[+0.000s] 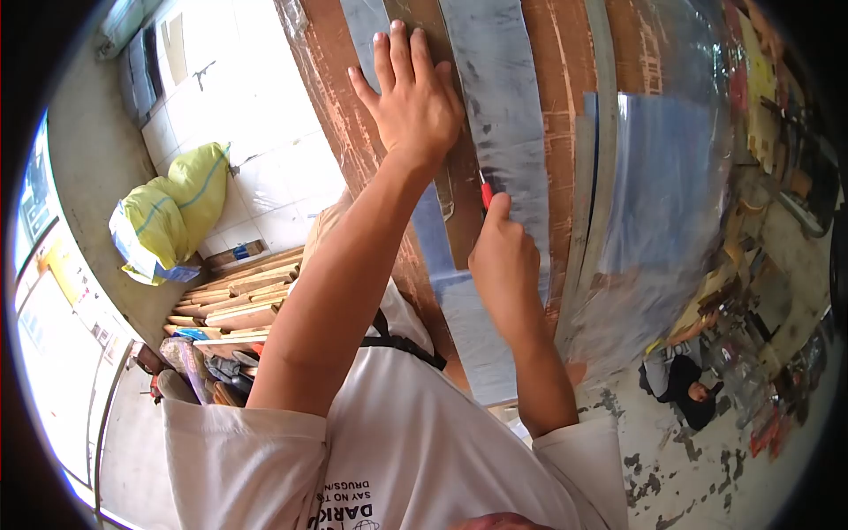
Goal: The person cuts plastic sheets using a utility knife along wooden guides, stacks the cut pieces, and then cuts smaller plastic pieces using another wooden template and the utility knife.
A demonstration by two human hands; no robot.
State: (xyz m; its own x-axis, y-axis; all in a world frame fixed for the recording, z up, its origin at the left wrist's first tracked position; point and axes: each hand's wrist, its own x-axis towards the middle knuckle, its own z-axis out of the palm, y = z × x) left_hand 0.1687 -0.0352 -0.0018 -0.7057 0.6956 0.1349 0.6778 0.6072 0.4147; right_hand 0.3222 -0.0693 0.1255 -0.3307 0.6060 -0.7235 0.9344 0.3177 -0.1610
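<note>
My left hand (411, 97) lies flat with its fingers apart on a long brown strip (461, 194), pressing it onto a grey-blue sheet (508, 97). Just right of the strip's lower part, my right hand (505, 265) is wrapped round a red cutter (487, 191). The cutter's thin tip touches or nearly touches the sheet beside the strip's edge. Beneath the sheet is a worn brown work table (561, 132).
A bluish clear sheet (658, 177) covers the table's right side. Stacked wooden pieces (238, 300) and a yellow-green sack (172, 212) are at left. At lower right, a person in dark headwear (693, 393) is near scattered items.
</note>
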